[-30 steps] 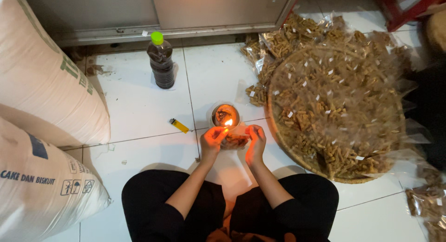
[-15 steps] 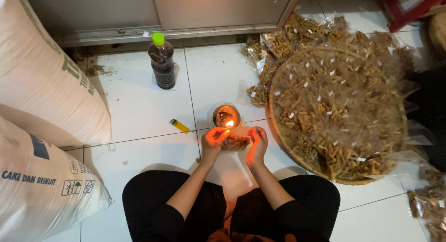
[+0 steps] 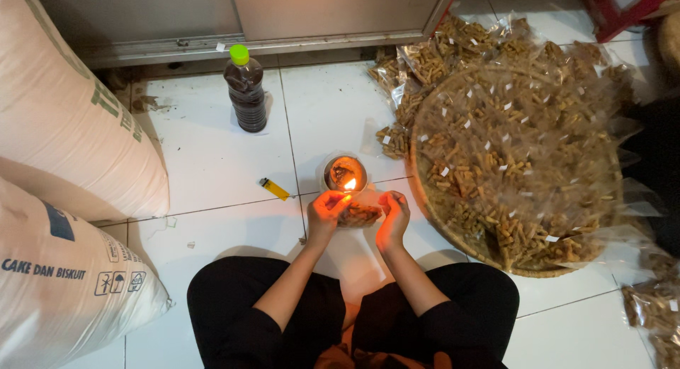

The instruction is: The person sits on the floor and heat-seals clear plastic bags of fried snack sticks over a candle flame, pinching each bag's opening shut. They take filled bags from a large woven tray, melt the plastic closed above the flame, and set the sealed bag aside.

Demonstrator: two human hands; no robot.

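A small clear snack packet (image 3: pixel 360 214) is being held low over the floor between the left hand (image 3: pixel 327 212) and right hand (image 3: pixel 394 219), both closed on it, at the flame (image 3: pixel 348 185) of the candle tin (image 3: pixel 345 173). The film or fingers are probably being risked to burning if held too close

Person, seen from above: black trousers of plain, unmarked cloth covering both legs. Forearms bare, no sleeves reaching the wrists. Left hand (image 3: pixel 327 212) and right hand (image 3: pixel 394 219) bare: no gloves, rings, watch or bracelets visible. A strip of orange-brown garment shows at the lap, between the thighs.
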